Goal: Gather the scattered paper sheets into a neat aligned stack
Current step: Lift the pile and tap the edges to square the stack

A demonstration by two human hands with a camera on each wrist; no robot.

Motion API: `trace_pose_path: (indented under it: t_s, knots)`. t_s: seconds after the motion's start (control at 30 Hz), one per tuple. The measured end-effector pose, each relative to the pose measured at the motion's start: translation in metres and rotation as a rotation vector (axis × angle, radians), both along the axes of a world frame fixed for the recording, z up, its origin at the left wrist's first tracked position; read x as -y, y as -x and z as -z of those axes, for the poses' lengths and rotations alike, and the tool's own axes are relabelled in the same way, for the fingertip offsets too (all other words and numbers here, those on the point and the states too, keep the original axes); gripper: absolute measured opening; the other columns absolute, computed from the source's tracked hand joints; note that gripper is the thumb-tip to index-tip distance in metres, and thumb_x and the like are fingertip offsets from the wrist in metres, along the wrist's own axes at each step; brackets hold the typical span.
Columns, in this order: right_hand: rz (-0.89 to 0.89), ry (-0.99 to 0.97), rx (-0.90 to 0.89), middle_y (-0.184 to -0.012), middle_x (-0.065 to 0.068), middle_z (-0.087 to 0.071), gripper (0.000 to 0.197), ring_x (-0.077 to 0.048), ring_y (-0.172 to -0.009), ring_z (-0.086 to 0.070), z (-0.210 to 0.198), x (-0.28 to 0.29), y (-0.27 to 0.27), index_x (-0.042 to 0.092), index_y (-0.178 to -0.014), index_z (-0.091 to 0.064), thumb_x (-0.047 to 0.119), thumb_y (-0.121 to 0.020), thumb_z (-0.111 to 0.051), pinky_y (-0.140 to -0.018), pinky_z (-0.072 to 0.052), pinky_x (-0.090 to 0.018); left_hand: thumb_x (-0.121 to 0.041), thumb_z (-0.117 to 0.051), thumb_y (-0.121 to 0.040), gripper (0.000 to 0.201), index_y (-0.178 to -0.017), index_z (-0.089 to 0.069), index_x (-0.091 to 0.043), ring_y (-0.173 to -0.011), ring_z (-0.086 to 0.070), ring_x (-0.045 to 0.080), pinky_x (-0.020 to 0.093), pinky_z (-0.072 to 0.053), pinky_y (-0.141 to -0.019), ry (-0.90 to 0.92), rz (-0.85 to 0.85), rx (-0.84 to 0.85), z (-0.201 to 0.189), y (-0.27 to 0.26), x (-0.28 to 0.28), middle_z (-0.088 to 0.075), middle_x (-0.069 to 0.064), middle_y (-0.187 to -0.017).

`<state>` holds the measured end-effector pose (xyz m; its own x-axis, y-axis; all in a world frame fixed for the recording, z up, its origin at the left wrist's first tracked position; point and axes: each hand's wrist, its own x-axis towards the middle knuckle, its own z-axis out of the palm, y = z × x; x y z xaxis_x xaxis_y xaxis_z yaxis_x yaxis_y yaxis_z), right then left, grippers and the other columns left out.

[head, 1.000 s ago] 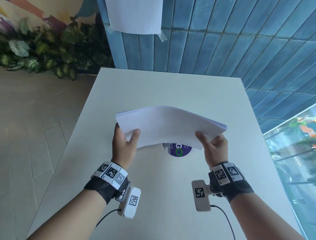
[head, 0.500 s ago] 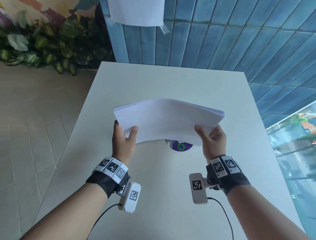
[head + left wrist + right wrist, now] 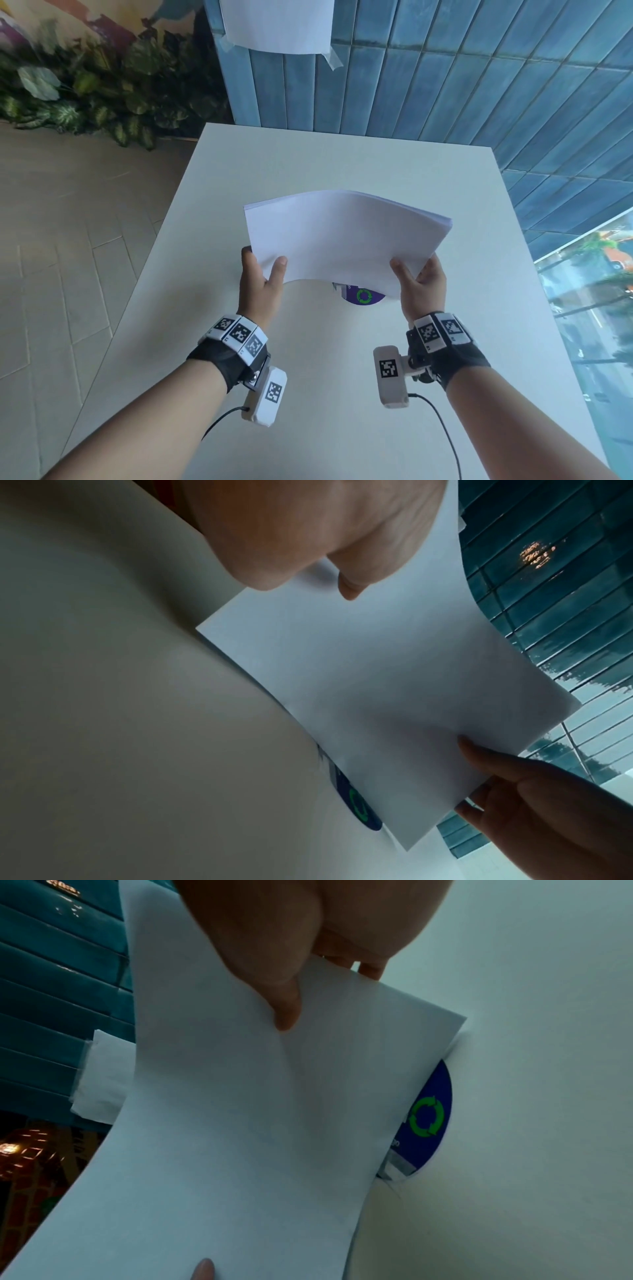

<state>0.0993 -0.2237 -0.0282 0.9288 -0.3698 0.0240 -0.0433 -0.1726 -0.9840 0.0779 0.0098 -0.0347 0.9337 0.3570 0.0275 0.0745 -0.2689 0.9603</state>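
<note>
The left hand (image 3: 261, 287) pinches the stack (image 3: 346, 240) at its near left corner, thumb on top and the other digits underneath. The right hand (image 3: 423, 291) does the same at the near right corner, so each grip is clamped on the paper. Between them the stack hangs above the middle of the table (image 3: 308, 394), tilted up toward the wall, its middle bowed and its near edge sagging. The far right corner shows the sheet ends lying almost flush.

Paper like this looks light and limp: held by two corners it droops, and the smooth sheets could slide on one another if either grip loosens. It probably wants a hold on both short sides, stood on one long edge and tapped on the table to square it.

Below the stack, a purple round sticker (image 3: 363, 297) with a green arrow ring lies on the table. A sheet (image 3: 277, 24) is taped to the blue tiled wall (image 3: 479, 85) beyond. Leafy plants (image 3: 85, 89) edge the floor at left.
</note>
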Motion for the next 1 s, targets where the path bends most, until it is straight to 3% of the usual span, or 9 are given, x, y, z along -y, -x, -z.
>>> trace_pose_path:
  t_s: [0.1, 0.17, 0.27, 0.37, 0.5, 0.6, 0.8, 0.9, 1.0]
  knots:
    - [0.011, 0.004, 0.009, -0.091, 0.005, -0.064, 0.025, 0.007, -0.078, -0.059, 0.000, 0.000, -0.003, 0.012, -0.106, -0.059, 0.003, -0.083, -0.063, -0.067, -0.044, -0.007, -0.012, -0.051, -0.098, 0.023, -0.117, -0.041, -0.005, -0.103, -0.051, 0.011, 0.006, -0.035, -0.086, 0.000, -0.028, 0.012, 0.001, -0.002, 0.000, -0.055, -0.001, -0.114]
    - [0.010, -0.014, 0.009, -0.090, 0.010, -0.063, 0.024, 0.011, -0.074, -0.058, 0.001, 0.000, -0.005, 0.015, -0.104, -0.058, 0.003, -0.084, -0.063, -0.066, -0.045, -0.006, -0.011, -0.051, -0.098, 0.022, -0.117, -0.040, -0.008, -0.101, -0.049, 0.008, 0.005, -0.034, -0.087, -0.008, -0.023, 0.029, 0.002, -0.002, 0.000, -0.054, -0.001, -0.113]
    - [0.000, 0.014, -0.004, -0.091, 0.012, -0.061, 0.026, 0.004, -0.081, -0.059, 0.007, -0.003, -0.002, 0.016, -0.105, -0.055, 0.003, -0.084, -0.063, -0.067, -0.044, -0.005, -0.012, -0.051, -0.098, 0.026, -0.120, -0.035, -0.011, -0.104, -0.042, 0.002, 0.001, -0.026, -0.090, -0.017, -0.007, -0.007, 0.007, 0.003, 0.002, -0.047, -0.007, -0.116]
    - [-0.014, 0.053, -0.005, -0.097, 0.006, -0.059, 0.032, 0.013, -0.083, -0.056, 0.012, -0.003, 0.000, 0.008, -0.114, -0.052, 0.000, -0.084, -0.062, -0.069, -0.040, 0.001, -0.014, -0.049, -0.099, 0.023, -0.114, -0.032, -0.014, -0.105, -0.040, 0.004, -0.001, -0.024, -0.088, -0.028, -0.001, -0.036, 0.013, 0.006, 0.002, -0.046, -0.003, -0.117]
    - [-0.020, 0.109, -0.019, -0.103, 0.000, -0.057, 0.032, -0.003, -0.086, -0.056, 0.011, -0.002, -0.003, 0.003, -0.119, -0.050, 0.002, -0.088, -0.057, -0.068, -0.037, 0.003, -0.016, -0.044, -0.101, 0.019, -0.115, -0.034, -0.006, -0.106, -0.044, 0.015, 0.011, -0.027, -0.088, -0.038, -0.026, -0.087, 0.013, 0.003, 0.002, -0.048, 0.005, -0.118]
    - [-0.029, 0.142, -0.041, -0.102, -0.001, -0.056, 0.027, -0.016, -0.091, -0.053, 0.005, -0.001, -0.006, 0.002, -0.118, -0.052, 0.004, -0.091, -0.053, -0.064, -0.038, -0.010, -0.017, -0.039, -0.103, 0.028, -0.121, -0.035, 0.003, -0.113, -0.050, 0.021, 0.013, -0.028, -0.085, -0.051, -0.063, -0.161, 0.011, -0.001, 0.003, -0.052, 0.010, -0.122]
    - [-0.127, 0.292, -0.057, -0.092, -0.002, -0.058, 0.016, -0.021, -0.083, -0.052, -0.012, 0.016, -0.017, 0.005, -0.106, -0.055, 0.006, -0.090, -0.054, -0.062, -0.034, -0.026, -0.008, -0.042, -0.101, 0.007, -0.099, -0.036, -0.007, -0.097, -0.053, 0.020, 0.014, -0.034, -0.077, -0.106, 0.001, -0.070, -0.008, -0.011, -0.003, -0.055, 0.004, -0.105]
    - [-0.151, 0.304, -0.056, -0.092, -0.003, -0.060, 0.015, -0.021, -0.083, -0.054, -0.017, 0.027, -0.019, 0.006, -0.104, -0.056, 0.006, -0.089, -0.054, -0.064, -0.039, -0.018, -0.008, -0.042, -0.101, 0.005, -0.102, -0.040, -0.004, -0.094, -0.055, 0.020, 0.018, -0.035, -0.073, -0.122, 0.064, -0.061, -0.013, -0.013, -0.004, -0.058, 0.002, -0.103]
    - [-0.146, 0.241, -0.073, -0.089, -0.002, -0.063, 0.013, -0.018, -0.080, -0.057, -0.020, 0.032, -0.014, 0.011, -0.099, -0.057, 0.005, -0.088, -0.057, -0.064, -0.041, -0.019, -0.009, -0.043, -0.101, 0.013, -0.109, -0.042, 0.000, -0.095, -0.056, 0.020, 0.020, -0.037, -0.076, -0.121, 0.118, -0.044, -0.015, -0.011, -0.006, -0.058, 0.000, -0.102]
